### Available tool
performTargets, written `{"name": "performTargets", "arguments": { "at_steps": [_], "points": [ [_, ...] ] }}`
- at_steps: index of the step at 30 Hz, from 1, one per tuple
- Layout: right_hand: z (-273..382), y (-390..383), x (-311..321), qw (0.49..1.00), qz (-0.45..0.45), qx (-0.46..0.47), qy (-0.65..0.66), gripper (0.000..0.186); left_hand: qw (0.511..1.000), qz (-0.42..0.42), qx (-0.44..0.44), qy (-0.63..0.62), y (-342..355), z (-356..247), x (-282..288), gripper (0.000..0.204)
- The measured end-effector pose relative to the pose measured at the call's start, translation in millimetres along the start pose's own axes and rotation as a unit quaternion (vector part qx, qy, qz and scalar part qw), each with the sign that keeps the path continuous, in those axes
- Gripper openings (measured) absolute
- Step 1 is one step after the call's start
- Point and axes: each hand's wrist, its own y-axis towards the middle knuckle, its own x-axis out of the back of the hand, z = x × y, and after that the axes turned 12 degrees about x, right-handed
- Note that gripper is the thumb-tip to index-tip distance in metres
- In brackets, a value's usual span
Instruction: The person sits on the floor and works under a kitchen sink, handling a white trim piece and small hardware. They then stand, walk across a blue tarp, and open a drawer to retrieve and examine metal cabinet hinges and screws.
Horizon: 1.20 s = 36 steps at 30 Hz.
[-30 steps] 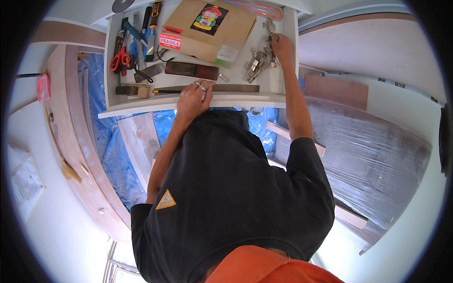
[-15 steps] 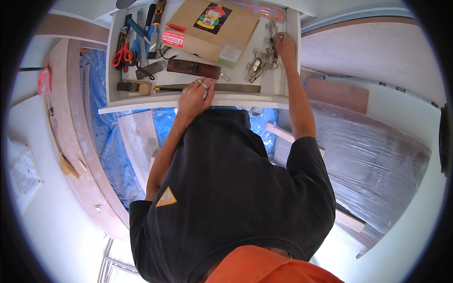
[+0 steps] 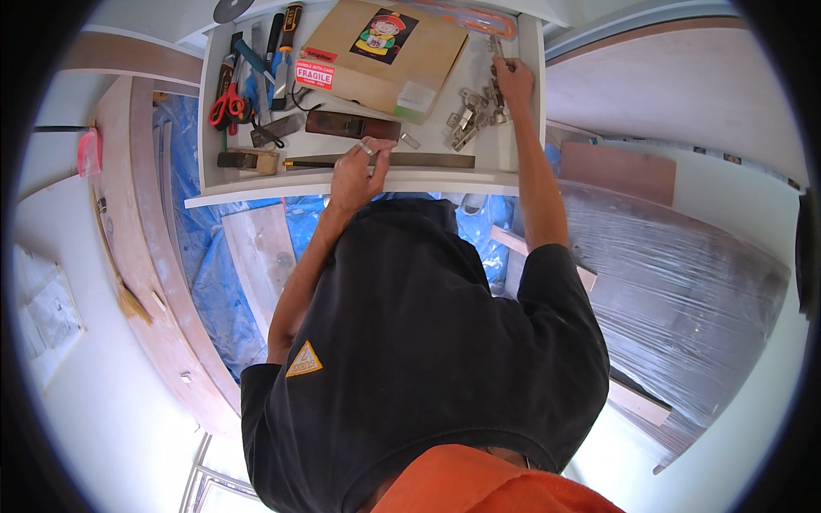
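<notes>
A white drawer (image 3: 282, 190) stands pulled out in front of me. My left hand (image 3: 363, 171), a ring on one finger, is hooked over its front edge beside a long thin strip (image 3: 436, 160). In the drawer's right side my right hand (image 3: 514, 82) is closed, fingers pinched on a metal cabinet hinge (image 3: 496, 53) that is partly hidden by the hand. More cabinet hinges (image 3: 467, 118) lie in a loose heap just below and left of that hand. A small clear piece (image 3: 410, 139) lies between the heap and a dark reddish-brown block-like tool (image 3: 351, 125).
A cardboard box (image 3: 342, 47) fills the drawer's middle. Red-handled scissors (image 3: 227, 106), a chisel-like tool (image 3: 285, 68) and a small wooden block plane (image 3: 248, 161) lie at left. Blue sheeting (image 3: 205, 282) covers the floor; a plastic-wrapped panel (image 3: 684, 291) stands right.
The view has shifted slightly. My right hand has barely moved among the hinges, and my left hand stays on the drawer's front edge.
</notes>
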Motion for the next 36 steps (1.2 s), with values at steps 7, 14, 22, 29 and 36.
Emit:
{"name": "performTargets", "arguments": {
  "at_steps": [7, 14, 22, 29, 36],
  "points": [
    [38.2, -15.3, 25.9, 0.713, -0.04, -0.235, 0.659, 0.024, 0.999, 0.043, -0.023, -0.024, 9.0, -10.8, -17.2, 0.014],
    [18.9, -15.1, 24.7, 0.541, 0.032, -0.288, 0.789, 0.025, 0.998, 0.053, -0.012, -0.019, 6.0, -8.2, -15.6, 0.014],
    [6.6, -2.8, 13.9, 0.716, 0.067, -0.288, 0.632, 0.027, 0.998, 0.048, -0.044, 0.015, -0.4, -8.2, -8.6, 0.014],
    [-7.2, 4.9, 12.0, 0.929, 0.056, -0.214, 0.297, 0.04, 1.0, 0.017, -0.003, 0.023, -19.8, -1.8, 15.2, 0.015],
    [-14.0, 8.1, 7.5, 0.983, 0.093, -0.099, 0.126, 0.047, 0.999, -0.022, 0.019, 0.025, -17.4, 6.6, 27.1, 0.016]
  ]
}}
